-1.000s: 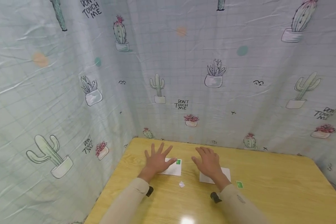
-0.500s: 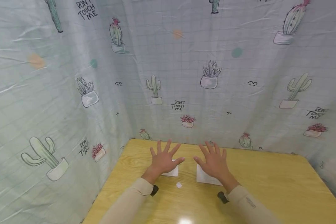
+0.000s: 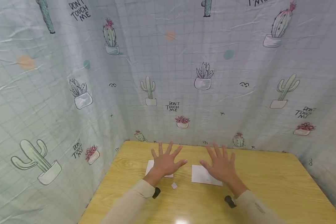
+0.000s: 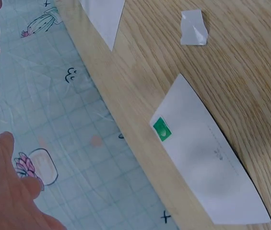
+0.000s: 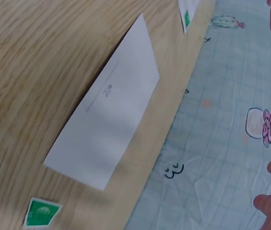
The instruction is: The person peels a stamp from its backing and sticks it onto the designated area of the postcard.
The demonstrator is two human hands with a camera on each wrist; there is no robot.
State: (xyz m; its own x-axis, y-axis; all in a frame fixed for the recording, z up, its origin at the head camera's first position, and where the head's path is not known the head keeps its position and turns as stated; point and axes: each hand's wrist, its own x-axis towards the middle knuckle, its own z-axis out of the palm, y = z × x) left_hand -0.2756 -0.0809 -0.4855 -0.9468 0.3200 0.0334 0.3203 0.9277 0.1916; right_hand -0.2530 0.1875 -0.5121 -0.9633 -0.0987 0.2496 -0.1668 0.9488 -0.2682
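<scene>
My left hand [image 3: 165, 163] is held with fingers spread above a white envelope [image 3: 150, 168], which it partly covers in the head view. On that envelope's corner a green stamp [image 4: 162, 129] shows in the left wrist view. My right hand [image 3: 222, 166], fingers also spread, overlaps the corner of a second white envelope [image 3: 201, 175]. Neither hand holds anything. Beside the second envelope lies a loose green stamp [image 5: 41, 212] with a white border, hidden by the right arm in the head view. A small whitish scrap [image 3: 174, 185] lies between the envelopes, nearer the front.
Everything lies on a wood-grain table [image 3: 268, 186]. A curtain [image 3: 182, 77] printed with cacti hangs right behind the table's back edge and along its left side. Dark wrist cameras [image 3: 230, 201] sit under both sleeves.
The right hand has spread its fingers and moved right, uncovering more of its envelope. The left hand has shifted right over its envelope, hiding the stamp. The view has turned slightly right.
</scene>
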